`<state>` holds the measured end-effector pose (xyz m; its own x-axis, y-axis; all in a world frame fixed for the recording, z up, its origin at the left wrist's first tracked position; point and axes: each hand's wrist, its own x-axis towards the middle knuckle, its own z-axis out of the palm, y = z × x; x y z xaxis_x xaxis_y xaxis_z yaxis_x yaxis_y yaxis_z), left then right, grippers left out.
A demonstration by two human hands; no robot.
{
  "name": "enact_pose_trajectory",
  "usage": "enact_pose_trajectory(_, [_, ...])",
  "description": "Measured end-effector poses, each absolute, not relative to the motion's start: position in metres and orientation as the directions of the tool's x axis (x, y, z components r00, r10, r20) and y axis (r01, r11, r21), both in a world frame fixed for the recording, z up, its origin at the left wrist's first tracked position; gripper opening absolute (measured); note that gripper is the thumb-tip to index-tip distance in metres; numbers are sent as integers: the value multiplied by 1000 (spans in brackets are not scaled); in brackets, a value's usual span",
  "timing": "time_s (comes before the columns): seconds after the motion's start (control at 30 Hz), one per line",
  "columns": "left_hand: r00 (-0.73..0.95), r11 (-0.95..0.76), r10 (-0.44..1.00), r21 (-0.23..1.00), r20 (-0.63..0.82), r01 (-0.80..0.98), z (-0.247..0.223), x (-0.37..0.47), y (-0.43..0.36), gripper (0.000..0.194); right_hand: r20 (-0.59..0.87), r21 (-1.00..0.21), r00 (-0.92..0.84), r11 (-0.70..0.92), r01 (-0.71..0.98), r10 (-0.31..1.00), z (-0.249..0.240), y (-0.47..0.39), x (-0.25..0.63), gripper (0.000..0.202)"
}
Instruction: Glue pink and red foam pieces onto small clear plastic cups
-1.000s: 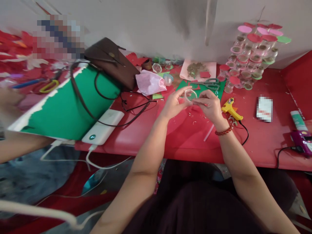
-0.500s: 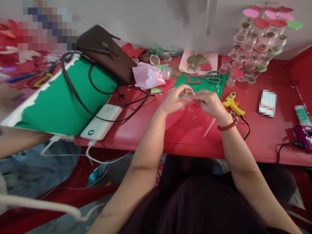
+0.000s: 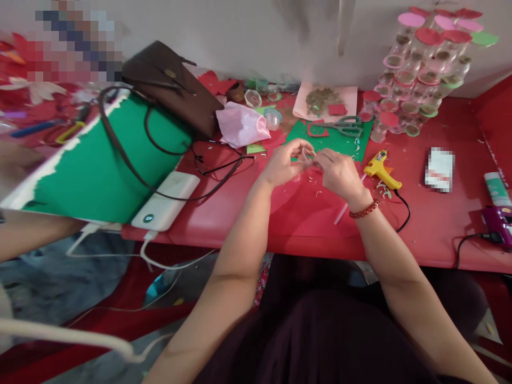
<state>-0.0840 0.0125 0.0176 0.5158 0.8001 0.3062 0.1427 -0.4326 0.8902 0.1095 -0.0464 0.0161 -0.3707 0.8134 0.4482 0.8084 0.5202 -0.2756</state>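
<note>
My left hand (image 3: 282, 161) curls around a small clear plastic piece (image 3: 307, 155) above the red sheet (image 3: 308, 213). The fingers of my right hand (image 3: 338, 172) are pressed together at the right side of that piece; what they pinch is too small to make out. A yellow glue gun (image 3: 382, 169) lies just right of my right hand, with a translucent stick (image 3: 341, 214) on the red sheet below. Behind my hands, grey-green scissors (image 3: 346, 127) rest on a green sheet (image 3: 304, 137).
Stacked clear jars (image 3: 416, 80) stand at the back right. On the left are a brown bag (image 3: 172, 80), a green board (image 3: 108, 160), a white power bank (image 3: 167, 200) and black glasses (image 3: 220, 165). Another person's arm (image 3: 36, 232) is at the far left.
My right hand has shifted slightly left and turned so that more of its back shows, closer to my left hand. My left hand has hardly moved.
</note>
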Motion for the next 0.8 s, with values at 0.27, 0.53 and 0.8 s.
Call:
enact_pose_trajectory(0.27, [510, -457, 785, 885, 352, 92, 24, -81, 4, 36, 538, -521, -134, 453, 723, 832, 10, -41, 108, 22])
enact_pose_trajectory(0.53, [383, -570, 771, 820, 509, 56, 20, -83, 9, 43, 410, -816, 164, 280, 506, 897, 7, -32, 119, 29])
enact_pose_trajectory(0.8, [329, -729, 678, 544, 657, 415, 16, -82, 8, 37, 285, -911, 76, 246, 330, 955, 13, -36, 107, 25])
